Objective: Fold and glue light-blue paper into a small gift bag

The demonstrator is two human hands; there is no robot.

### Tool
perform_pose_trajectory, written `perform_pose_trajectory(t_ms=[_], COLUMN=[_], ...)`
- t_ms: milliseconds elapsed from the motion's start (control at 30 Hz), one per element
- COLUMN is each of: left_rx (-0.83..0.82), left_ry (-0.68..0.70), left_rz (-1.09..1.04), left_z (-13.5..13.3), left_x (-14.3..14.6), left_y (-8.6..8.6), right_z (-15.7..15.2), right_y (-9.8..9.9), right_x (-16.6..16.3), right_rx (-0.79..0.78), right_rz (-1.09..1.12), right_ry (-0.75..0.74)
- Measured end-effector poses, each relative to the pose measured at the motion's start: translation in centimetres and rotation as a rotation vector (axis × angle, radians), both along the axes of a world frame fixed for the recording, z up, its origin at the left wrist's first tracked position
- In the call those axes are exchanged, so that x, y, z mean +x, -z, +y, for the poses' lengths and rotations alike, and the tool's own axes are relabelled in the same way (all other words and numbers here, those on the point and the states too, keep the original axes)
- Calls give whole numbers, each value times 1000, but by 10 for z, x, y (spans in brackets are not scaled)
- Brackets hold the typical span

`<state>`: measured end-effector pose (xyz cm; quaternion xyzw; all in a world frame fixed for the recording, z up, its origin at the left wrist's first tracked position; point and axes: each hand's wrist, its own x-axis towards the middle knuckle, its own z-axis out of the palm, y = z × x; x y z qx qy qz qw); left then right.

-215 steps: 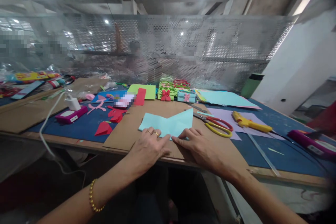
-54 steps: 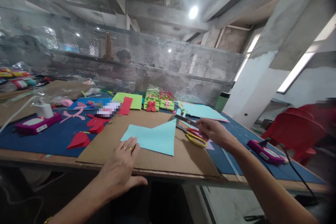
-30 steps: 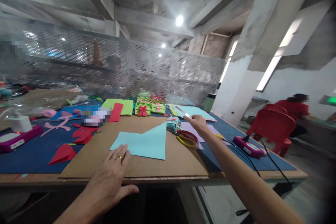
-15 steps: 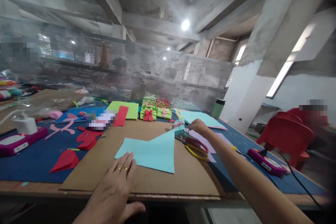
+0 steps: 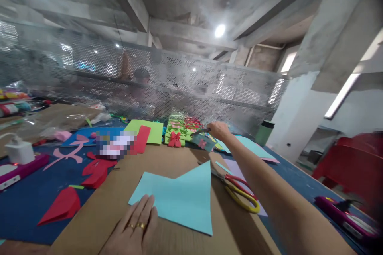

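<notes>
My left hand lies flat with fingers spread on the brown cardboard sheet, its fingertips touching the near left corner of a folded light-blue paper. My right hand reaches far across the table, fingers closed on a thin grey tool that points left. A small light-blue box with a pink flower sits just under that hand; whether the hand grips it too is unclear. Green and red paper gift boxes stand right beside it.
Red-and-yellow scissors lie right of the blue paper. Red paper shapes and a purple device with a white charger are on the left. Another purple device lies at the right. A perforated screen backs the table, with people behind.
My right hand left the blue paper, picked up the thin grey tool by the scissors and moved farther back to the gift boxes. My left hand stayed on the paper's corner.
</notes>
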<state>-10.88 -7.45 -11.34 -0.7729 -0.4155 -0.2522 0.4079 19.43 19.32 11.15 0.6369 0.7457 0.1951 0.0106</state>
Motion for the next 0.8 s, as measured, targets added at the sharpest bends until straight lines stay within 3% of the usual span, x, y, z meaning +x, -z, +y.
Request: perform_pose_trajectory(t_ms=[233, 533, 800], left_rx=[80, 82, 31], left_ry=[27, 61, 33], left_rz=[48, 82, -46], left_z=[5, 5, 3], left_x=[-5, -9, 1], left_y=[-6, -6, 4], right_z=[32, 39, 35], right_y=[11, -4, -23], right_x=[-19, 2, -3], right_rx=[-50, -53, 117], right_rz=[19, 211, 494], right_ry=[-90, -116, -165])
